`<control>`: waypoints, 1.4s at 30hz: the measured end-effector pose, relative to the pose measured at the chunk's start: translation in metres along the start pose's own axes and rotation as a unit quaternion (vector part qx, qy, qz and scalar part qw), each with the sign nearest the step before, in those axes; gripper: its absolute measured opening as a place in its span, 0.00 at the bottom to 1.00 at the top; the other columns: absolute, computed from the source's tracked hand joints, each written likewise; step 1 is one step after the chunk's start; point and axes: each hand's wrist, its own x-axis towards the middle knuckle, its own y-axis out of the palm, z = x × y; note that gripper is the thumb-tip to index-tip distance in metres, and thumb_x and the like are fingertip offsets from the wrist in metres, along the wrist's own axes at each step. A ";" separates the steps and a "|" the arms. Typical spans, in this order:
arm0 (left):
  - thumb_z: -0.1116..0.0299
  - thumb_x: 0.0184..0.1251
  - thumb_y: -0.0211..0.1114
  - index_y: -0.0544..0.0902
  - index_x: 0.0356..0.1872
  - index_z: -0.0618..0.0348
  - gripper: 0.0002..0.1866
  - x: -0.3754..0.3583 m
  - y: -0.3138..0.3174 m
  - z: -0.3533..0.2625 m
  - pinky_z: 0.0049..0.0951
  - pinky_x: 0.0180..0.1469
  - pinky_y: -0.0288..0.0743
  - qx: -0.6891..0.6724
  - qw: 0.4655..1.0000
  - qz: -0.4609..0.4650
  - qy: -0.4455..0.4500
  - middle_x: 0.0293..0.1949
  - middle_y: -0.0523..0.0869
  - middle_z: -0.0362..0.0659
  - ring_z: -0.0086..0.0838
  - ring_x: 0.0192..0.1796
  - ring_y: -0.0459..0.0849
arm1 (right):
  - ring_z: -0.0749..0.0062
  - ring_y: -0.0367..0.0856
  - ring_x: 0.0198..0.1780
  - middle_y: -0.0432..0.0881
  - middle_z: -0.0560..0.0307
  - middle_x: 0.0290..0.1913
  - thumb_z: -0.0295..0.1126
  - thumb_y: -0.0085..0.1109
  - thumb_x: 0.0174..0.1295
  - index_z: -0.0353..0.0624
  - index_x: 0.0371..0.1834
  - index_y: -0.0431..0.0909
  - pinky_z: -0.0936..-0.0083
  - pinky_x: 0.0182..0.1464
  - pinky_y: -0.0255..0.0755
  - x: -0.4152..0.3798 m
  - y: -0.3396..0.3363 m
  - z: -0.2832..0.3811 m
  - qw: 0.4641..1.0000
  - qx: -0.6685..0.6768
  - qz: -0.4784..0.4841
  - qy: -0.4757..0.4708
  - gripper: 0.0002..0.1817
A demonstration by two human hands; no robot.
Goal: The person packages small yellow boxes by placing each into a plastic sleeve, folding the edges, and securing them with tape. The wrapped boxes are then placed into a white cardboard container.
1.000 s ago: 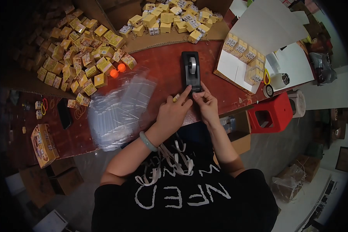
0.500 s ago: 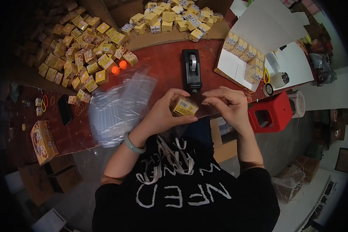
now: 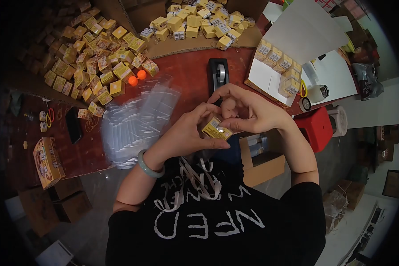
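a red table (image 3: pixel 186 68) carries a tape dispenser (image 3: pixel 217 76), overlapping clear sleeves (image 3: pixel 131 126) and a phone (image 3: pixel 74 125).

Room dim, I note; glare streaks the plastic sleeves (image 3: pixel 131 128); the box heap (image 3: pixel 93 62) darkens leftward; print on the held box (image 3: pixel 213 128) is soft; outer edges bow, corners blacken.

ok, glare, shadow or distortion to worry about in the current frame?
Head view: white streaks of glare on the clear plastic bags; head view: the box pile fades into shadow at far left; head view: wide-angle look, corners black, cardboard edge bowed; head view: print on the small box in the left hand too small to read.
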 end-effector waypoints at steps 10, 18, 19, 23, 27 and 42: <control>0.76 0.66 0.68 0.66 0.63 0.61 0.27 -0.013 0.017 -0.012 0.31 0.66 0.68 -0.099 0.992 -0.044 0.072 0.60 0.77 0.47 0.29 0.63 0.75 | 0.83 0.77 0.42 0.78 0.61 0.39 0.32 0.75 0.57 0.40 0.60 0.67 0.86 0.43 0.70 0.004 0.012 -0.070 0.970 0.223 -0.083 -0.042 0.31; 0.68 0.67 0.68 0.50 0.75 0.51 0.42 -0.018 -0.002 0.020 0.43 0.74 0.57 -0.174 0.931 -0.260 0.187 0.75 0.57 0.58 0.44 0.74 0.63 | 0.59 0.83 0.55 0.77 0.42 0.60 0.38 0.50 0.75 0.39 0.69 0.63 0.69 0.51 0.81 -0.009 0.070 -0.076 0.929 0.361 -0.085 -0.005 0.24; 0.64 0.64 0.70 0.50 0.75 0.51 0.45 -0.020 -0.007 0.019 0.47 0.74 0.55 0.009 0.919 -0.312 0.239 0.75 0.57 0.58 0.46 0.75 0.62 | 0.59 0.86 0.51 0.80 0.43 0.57 0.36 0.49 0.76 0.38 0.67 0.64 0.70 0.48 0.82 -0.010 0.066 -0.075 0.951 0.282 -0.122 0.042 0.22; 0.47 0.40 0.83 0.59 0.71 0.51 0.56 -0.044 -0.017 0.005 0.65 0.75 0.42 0.571 0.731 -0.311 0.209 0.69 0.69 0.56 0.47 0.71 0.69 | 0.66 0.85 0.38 0.83 0.49 0.41 0.27 0.53 0.72 0.32 0.41 0.78 0.77 0.41 0.77 -0.006 0.049 -0.045 0.971 -0.161 -0.175 0.000 0.08; 0.59 0.39 0.81 0.72 0.56 0.56 0.39 -0.035 -0.004 0.020 0.65 0.72 0.53 0.505 0.800 -0.236 0.221 0.48 0.83 0.44 0.39 0.56 0.83 | 0.69 0.78 0.46 0.79 0.52 0.47 0.25 0.57 0.69 0.35 0.35 0.80 0.73 0.52 0.72 0.013 0.034 -0.019 0.985 -0.110 -0.099 -0.083 0.06; 0.69 0.43 0.81 0.72 0.48 0.61 0.31 -0.019 -0.018 0.042 0.36 0.58 0.77 0.292 0.872 -0.336 0.206 0.41 0.80 0.45 0.30 0.42 0.83 | 0.53 0.80 0.48 0.82 0.45 0.46 0.40 0.79 0.47 0.37 0.55 0.73 0.65 0.52 0.76 0.147 -0.182 -0.188 0.776 -0.316 -0.545 0.028 0.34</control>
